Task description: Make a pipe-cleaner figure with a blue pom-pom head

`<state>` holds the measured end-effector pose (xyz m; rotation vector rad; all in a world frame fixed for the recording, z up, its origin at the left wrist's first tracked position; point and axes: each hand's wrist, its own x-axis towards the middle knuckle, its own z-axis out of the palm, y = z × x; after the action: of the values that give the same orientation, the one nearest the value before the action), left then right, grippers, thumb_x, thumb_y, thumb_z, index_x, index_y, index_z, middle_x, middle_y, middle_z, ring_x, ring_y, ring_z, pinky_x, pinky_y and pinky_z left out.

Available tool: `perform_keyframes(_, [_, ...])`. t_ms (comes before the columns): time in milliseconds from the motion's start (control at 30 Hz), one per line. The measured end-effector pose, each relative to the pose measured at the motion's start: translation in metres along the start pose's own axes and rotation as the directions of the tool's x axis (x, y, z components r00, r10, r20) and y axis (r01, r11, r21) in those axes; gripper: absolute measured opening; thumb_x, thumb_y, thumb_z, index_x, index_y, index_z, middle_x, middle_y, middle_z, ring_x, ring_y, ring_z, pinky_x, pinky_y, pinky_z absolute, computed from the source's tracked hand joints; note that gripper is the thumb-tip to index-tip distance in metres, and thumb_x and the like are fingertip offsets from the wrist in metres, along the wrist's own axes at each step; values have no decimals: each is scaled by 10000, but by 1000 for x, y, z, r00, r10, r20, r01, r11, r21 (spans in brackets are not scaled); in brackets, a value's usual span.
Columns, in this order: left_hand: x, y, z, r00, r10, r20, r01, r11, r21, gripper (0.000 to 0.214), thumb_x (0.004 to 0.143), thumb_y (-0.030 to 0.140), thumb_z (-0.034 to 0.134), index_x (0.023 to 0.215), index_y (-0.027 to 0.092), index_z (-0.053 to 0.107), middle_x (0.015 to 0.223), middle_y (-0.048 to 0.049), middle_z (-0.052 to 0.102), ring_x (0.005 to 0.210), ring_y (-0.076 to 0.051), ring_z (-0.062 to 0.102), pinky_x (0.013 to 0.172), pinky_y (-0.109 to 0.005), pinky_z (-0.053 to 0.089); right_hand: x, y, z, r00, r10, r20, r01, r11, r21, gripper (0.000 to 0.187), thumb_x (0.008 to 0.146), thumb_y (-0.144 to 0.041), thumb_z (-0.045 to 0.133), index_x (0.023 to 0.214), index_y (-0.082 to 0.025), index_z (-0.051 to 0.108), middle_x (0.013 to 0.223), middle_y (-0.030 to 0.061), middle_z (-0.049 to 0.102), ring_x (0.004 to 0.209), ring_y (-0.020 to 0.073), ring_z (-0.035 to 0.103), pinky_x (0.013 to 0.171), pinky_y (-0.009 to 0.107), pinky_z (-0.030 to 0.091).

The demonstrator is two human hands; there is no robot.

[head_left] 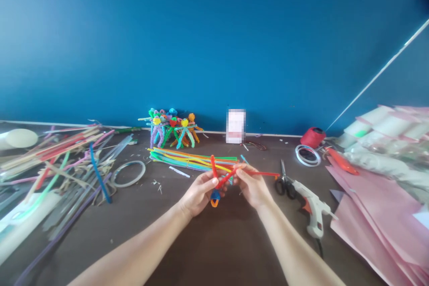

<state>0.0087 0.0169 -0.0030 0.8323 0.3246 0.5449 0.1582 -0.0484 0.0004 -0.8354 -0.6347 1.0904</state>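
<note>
Between thumb and fingers, my left hand (198,194) grips a small pipe cleaner figure (215,195) with a blue and orange end pointing down toward me. Red pipe cleaner (213,166) lengths rise from it and cross toward the right. My right hand (252,186) pinches one red length, whose free end (270,174) sticks out to the right. Just behind both hands lies a bundle of coloured pipe cleaners (187,160). Several finished-looking pipe cleaner figures (172,130) stand at the wall. The fingers partly hide the figure's middle.
To the right lie black-handled scissors (284,185), a white glue gun (313,214), a red thread spool (313,137), a tape roll (307,155) and pink sheets (375,228). Loose pipe cleaners and sticks (77,174) and another ring (128,174) lie left. A blue wall (214,44) borders the table.
</note>
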Motion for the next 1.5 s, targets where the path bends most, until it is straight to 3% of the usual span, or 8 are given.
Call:
perform_keyframes(267, [6, 0, -1, 984, -56, -171, 58, 998, 7, 286, 643, 261, 673, 893, 126, 637, 726, -55, 638, 609, -127, 576, 549, -231, 459, -3, 4, 4, 1000, -21, -16, 19, 993, -119, 133, 642, -243, 700, 754, -178, 667, 603, -21, 603, 505, 70, 529, 504, 194, 427])
perform_keyframes(433, [8, 8, 0, 881, 331, -338, -268, 938, 220, 358, 745, 334, 555, 1078, 209, 523, 1003, -65, 589, 915, -173, 555, 734, -274, 447, -3, -4, 4, 999, -30, -35, 28, 997, -77, 125, 615, -251, 715, 708, -181, 668, 615, -17, 606, 503, 78, 535, 506, 211, 435])
perform_keyframes(500, [3, 10, 5, 763, 573, -299, -372, 768, 522, 349, 738, 287, 571, 1075, 215, 516, 1087, -66, 549, 1009, -181, 505, 818, -282, 404, -2, -5, 5, 999, -25, -37, 22, 997, -72, 124, 611, -258, 716, 695, -179, 669, 599, -17, 598, 502, 79, 532, 503, 209, 435])
perform_keyframes(567, [-5, 11, 13, 728, 683, -61, -395, 491, 777, 243, 746, 248, 556, 983, 195, 568, 1017, -72, 577, 978, -192, 513, 858, -312, 369, -3, -3, 6, 999, -15, -32, 12, 996, -84, 126, 611, -261, 714, 696, -177, 673, 601, -14, 599, 509, 79, 529, 504, 206, 436])
perform_keyframes(733, [-12, 4, 23, 794, 571, 211, -346, 138, 928, 314, 765, 222, 513, 1076, 208, 553, 994, -88, 615, 934, -230, 527, 873, -369, 313, -8, 3, 14, 999, -18, 45, 26, 984, -178, 102, 657, -259, 675, 736, -195, 671, 680, -1, 620, 585, 104, 544, 561, 232, 450])
perform_keyframes(967, [-3, 5, 16, 873, 481, 79, -263, 328, 907, 177, 758, 290, 524, 788, 198, 673, 668, -44, 642, 625, -175, 536, 690, -281, 365, -14, 2, 21, 968, -227, 111, 248, 768, -591, 143, 747, -267, 575, 859, -211, 643, 699, 6, 587, 567, 115, 505, 540, 241, 433])
perform_keyframes(1200, [2, 4, 13, 921, 352, -169, -125, 675, 727, 262, 723, 372, 553, 785, 140, 657, 609, -16, 588, 577, -132, 503, 560, -214, 380, -17, 2, 21, 922, -359, 145, 357, 644, -676, 186, 772, -213, 534, 956, -213, 503, 770, 15, 553, 684, 142, 549, 619, 259, 455])
perform_keyframes(1500, [4, 7, 9, 924, 357, -136, -116, 602, 790, 227, 727, 353, 542, 712, 148, 639, 550, 2, 541, 515, -110, 448, 515, -208, 344, -20, -6, 18, 802, -422, 422, 546, 232, -805, 168, 815, -166, 454, 908, -235, 576, 851, 58, 569, 800, 171, 550, 736, 312, 453])
